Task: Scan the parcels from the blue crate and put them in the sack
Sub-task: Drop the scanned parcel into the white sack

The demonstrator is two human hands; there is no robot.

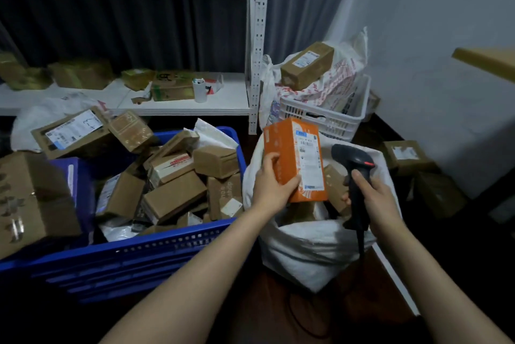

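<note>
Above the open mouth of a white woven sack (312, 249), a person holds an orange parcel (296, 158) upright, its white shipping label turned toward the right. Their left hand (271, 183) grips the lower left corner of the box, thumb on the front face and fingers wrapped under the bottom edge. Just beside it, the right hand (374, 194) is curled around the handle of a black barcode scanner (354, 176), whose head with a red band sits near the label side of the parcel without touching it; a dark cable (361, 243) trails down from the handle across the sack. Brown cartons already lie inside the sack beneath the parcel. To the left, a blue crate (156, 251) is heaped with cardboard boxes and grey mailer bags, with larger cartons stacked on its far left edge. Behind the sack stands a white plastic basket (328, 115) stuffed with printed bags and topped by a long brown box (308, 66). White metal shelving (257, 37) along the back carries more packages and a white cup (200, 90).
</note>
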